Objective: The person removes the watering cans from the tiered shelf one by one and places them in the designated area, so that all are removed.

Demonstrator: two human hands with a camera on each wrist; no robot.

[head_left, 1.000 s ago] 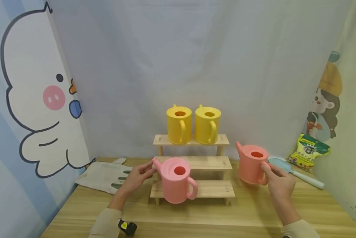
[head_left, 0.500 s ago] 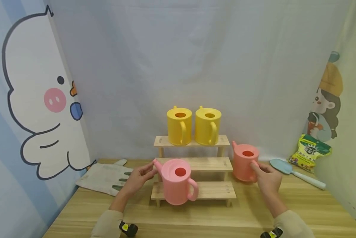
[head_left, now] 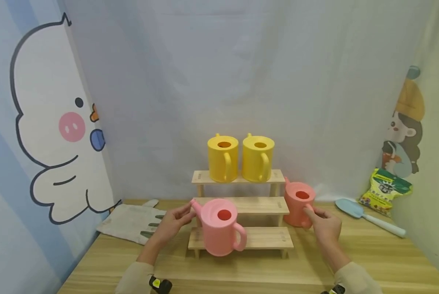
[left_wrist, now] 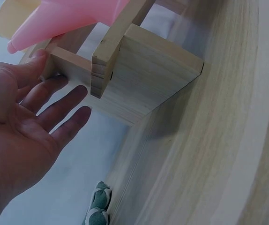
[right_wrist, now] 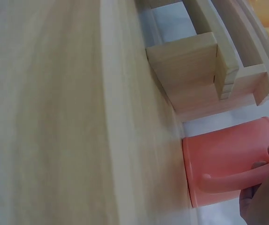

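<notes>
With curled fingers my right hand (head_left: 326, 224) grips the handle of a coral-pink watering can (head_left: 296, 207). This can is upright beside the rack's right end, its base at the tabletop in the right wrist view. A lighter pink watering can (head_left: 219, 232) is at the lowest step of the three-tier wooden rack (head_left: 267, 237), spout to the left. My left hand (left_wrist: 31, 117) is by that spout and the rack's left end, fingers loosely spread; whether the thumb touches either cannot be told. Two yellow watering cans (head_left: 223, 161) stand on the top step.
At the left lies a pale glove (head_left: 129, 222) with green markings. A light blue trowel (head_left: 370, 216) and a green-and-yellow packet (head_left: 384, 190) lie at the right. A grey curtain (head_left: 153, 102) hangs behind the wooden table (head_left: 241, 271).
My right hand has moved left with the coral-pink watering can, bringing it close to the rack's right end. The left hand and the lighter pink can stay about where they were.
</notes>
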